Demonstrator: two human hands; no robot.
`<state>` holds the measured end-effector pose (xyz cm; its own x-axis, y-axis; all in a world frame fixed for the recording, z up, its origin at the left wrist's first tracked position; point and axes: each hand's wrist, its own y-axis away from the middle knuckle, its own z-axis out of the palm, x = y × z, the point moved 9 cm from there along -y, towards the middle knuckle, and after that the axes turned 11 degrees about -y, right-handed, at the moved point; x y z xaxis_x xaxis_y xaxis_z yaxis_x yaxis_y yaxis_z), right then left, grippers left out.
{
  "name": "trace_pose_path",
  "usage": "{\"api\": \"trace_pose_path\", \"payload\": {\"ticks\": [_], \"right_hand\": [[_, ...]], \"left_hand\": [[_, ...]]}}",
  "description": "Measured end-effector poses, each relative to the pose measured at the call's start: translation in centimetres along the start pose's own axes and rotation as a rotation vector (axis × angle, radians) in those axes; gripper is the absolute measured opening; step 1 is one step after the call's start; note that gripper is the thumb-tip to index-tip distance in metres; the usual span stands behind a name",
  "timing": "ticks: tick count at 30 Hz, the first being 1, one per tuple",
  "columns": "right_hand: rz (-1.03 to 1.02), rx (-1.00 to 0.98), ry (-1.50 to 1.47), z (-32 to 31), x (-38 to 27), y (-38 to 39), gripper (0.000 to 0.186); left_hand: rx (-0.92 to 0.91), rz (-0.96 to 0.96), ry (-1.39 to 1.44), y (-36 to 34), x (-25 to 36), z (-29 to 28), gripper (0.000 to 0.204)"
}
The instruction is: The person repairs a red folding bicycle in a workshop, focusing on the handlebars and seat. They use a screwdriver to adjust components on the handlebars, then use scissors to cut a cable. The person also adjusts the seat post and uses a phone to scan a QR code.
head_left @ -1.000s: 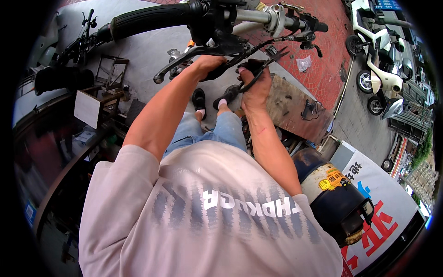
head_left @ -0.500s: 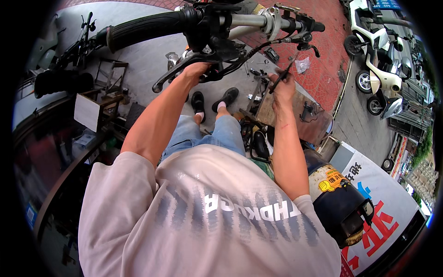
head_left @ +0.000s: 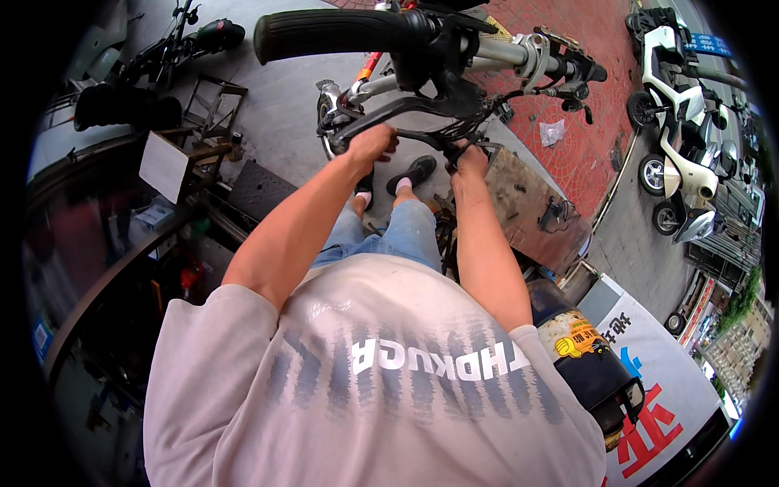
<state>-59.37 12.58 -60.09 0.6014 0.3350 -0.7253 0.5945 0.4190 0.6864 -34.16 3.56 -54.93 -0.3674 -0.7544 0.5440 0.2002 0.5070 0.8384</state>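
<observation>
A handlebar with a black rubber grip (head_left: pixel 337 35) crosses the top of the view, and a black brake lever (head_left: pixel 398 111) hangs under it. Just below the lever, my left hand (head_left: pixel 372 144) is closed with its fingers curled in; whatever they hold is hidden. Black cables (head_left: pixel 466 130) bunch beneath the bar. My right hand (head_left: pixel 469 162) is closed at the lower end of this bunch, and I cannot make out what is between its fingers. The silver bar clamp (head_left: pixel 533 61) sits farther right, above both hands.
A worn wooden board (head_left: pixel 519 195) with small items on it lies right of my legs. At the left stand a white-sided box (head_left: pixel 165 166) and a metal frame (head_left: pixel 213 105). Parked scooters (head_left: pixel 677 122) line the far right. A dark cylindrical container (head_left: pixel 588 357) stands by my right side.
My right hand, which held a thin dark stick-like thing out to the right, has come in left to the cables. My left hand is lower in the lever area, and the view has shifted.
</observation>
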Motion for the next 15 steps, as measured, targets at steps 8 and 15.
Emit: {"api": "trace_pose_path", "payload": {"ticks": [8, 15], "right_hand": [[0.383, 0.047, 0.192, -5.1, 9.3, 9.9, 0.018], [0.478, -0.187, 0.345, -2.1, 9.6, 13.2, 0.023]], "left_hand": [[-0.106, -0.015, -0.137, 0.8, -6.0, 6.2, 0.046], [0.280, 0.338, -0.778, -0.8, -7.9, -0.6, 0.036]]}}
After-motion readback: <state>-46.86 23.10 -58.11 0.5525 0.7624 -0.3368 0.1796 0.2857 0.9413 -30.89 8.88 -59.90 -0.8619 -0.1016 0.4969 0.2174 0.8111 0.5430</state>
